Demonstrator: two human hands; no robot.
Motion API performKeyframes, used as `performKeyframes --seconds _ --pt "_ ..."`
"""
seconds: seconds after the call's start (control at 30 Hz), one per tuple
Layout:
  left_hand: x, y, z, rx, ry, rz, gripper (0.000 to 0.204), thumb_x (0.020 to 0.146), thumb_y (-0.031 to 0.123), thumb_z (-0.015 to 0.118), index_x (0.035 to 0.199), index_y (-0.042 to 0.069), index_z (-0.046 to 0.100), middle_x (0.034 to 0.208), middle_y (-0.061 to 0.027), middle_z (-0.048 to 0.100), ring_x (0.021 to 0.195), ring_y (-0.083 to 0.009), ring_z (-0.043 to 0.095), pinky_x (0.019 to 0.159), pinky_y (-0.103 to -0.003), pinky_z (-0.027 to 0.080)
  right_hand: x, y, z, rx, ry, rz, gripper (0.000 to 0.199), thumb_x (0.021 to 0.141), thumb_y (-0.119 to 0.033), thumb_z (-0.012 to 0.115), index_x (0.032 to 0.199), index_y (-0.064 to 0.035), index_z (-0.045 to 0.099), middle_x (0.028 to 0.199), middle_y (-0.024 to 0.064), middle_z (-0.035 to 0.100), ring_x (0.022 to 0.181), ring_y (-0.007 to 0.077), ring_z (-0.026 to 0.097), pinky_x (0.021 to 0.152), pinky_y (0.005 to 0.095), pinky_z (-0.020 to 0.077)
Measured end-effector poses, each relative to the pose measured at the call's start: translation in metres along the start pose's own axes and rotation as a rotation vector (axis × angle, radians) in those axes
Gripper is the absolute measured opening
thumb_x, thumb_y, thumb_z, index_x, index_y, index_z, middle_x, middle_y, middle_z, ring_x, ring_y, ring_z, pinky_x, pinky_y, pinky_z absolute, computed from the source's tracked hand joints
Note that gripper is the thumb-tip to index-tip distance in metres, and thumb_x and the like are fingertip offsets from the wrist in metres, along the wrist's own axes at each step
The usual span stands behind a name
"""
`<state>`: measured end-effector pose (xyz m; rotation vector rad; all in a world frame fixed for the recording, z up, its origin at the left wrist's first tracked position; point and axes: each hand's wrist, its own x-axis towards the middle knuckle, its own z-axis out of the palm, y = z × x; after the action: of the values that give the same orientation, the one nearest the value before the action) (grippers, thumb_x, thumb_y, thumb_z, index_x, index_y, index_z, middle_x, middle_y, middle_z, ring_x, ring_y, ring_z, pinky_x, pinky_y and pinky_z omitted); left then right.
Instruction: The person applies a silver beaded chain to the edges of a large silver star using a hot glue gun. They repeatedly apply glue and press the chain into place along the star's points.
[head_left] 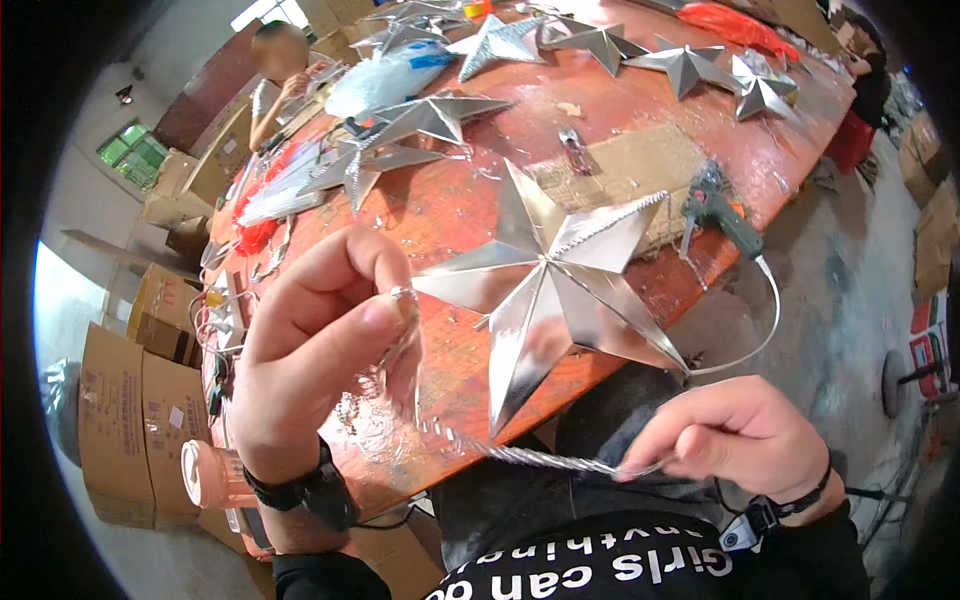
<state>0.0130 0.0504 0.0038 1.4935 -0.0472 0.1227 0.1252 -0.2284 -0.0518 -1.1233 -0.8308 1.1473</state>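
A length of silver twisted trim [545, 458] runs between my hands, sagging in front of the table's near edge. My left hand [325, 345] pinches one part of it between thumb and forefinger, with more trim hanging below the fingers. Lower on the right, my right hand [745, 440] pinches the other end. Beyond my hands a shiny silver star [548, 262] lies on the table, one point reaching past the near edge. Similar trim is fixed along its upper-right ridge. The other ridges in sight look bare.
A green glue gun [722, 215] with a white cord lies right of a cardboard piece [650, 165]. Small red-handled snips [574, 152], clear sticks [288, 190] and more silver stars [685, 70] are on the red table [450, 375]. A pink lidded cup [205, 475] stands left. Two people are farther off.
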Motion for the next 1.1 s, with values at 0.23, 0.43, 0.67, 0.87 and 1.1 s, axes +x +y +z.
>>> performKeyframes --seconds 0.23,0.43,0.67,0.87,1.1 --pt "0.012 -0.045 0.003 0.109 -0.066 -0.060 0.011 0.089 0.004 0.059 0.097 -0.003 0.054 0.084 -0.0051 0.058 0.072 -0.0105 0.058 0.064 -0.025 0.048 -0.045 0.013 -0.027 -0.202 0.202 -0.006 0.019 0.093 -0.015 0.059 0.083 0.0013 0.061 0.077 0.0057 0.065 0.070 0.0128 0.062 0.064 0.0240 0.0470" --pt "0.017 -0.086 0.018 0.227 -0.064 0.153 0.009 0.079 0.000 0.069 0.085 -0.001 0.063 0.082 -0.0087 0.063 0.078 -0.0162 0.059 0.069 -0.027 0.046 -0.070 0.022 -0.073 -0.395 -0.108 -0.226 0.023 0.089 -0.023 0.063 0.079 -0.0026 0.063 0.068 0.0059 0.064 0.057 0.0222 0.061 0.051 0.0268 0.0460" --pt "0.018 -0.095 0.045 0.196 -0.188 0.229 0.014 0.075 0.001 0.075 0.087 0.003 0.070 0.085 -0.0101 0.065 0.074 -0.0175 0.060 0.065 -0.028 0.046 -0.071 0.035 -0.088 -0.864 -0.239 -0.106 0.019 0.077 -0.020 0.076 0.093 -0.0105 0.071 0.093 0.0057 0.066 0.081 0.0209 0.062 0.069 0.0307 0.0497" --pt "0.022 -0.102 0.062 0.213 -0.200 0.269 0.016 0.075 0.000 0.075 0.090 0.002 0.070 0.086 -0.0101 0.065 0.075 -0.0179 0.062 0.064 -0.027 0.048 -0.025 0.044 -0.050 -0.320 0.039 -0.403 0.047 0.073 -0.018 0.081 0.113 -0.0020 0.062 0.116 0.0199 0.060 0.080 0.0178 0.065 0.063 0.0255 0.0518" --pt "0.017 -0.094 0.076 0.177 -0.056 0.164 0.021 0.076 0.000 0.074 0.097 0.000 0.067 0.089 -0.0093 0.069 0.072 -0.0187 0.062 0.065 -0.028 0.047 0.005 0.048 -0.029 0.054 0.043 -0.020 0.055 0.082 -0.015 0.074 0.127 -0.0027 0.045 0.100 0.0059 0.060 0.070 0.0038 0.053 0.058 0.0159 0.0394"
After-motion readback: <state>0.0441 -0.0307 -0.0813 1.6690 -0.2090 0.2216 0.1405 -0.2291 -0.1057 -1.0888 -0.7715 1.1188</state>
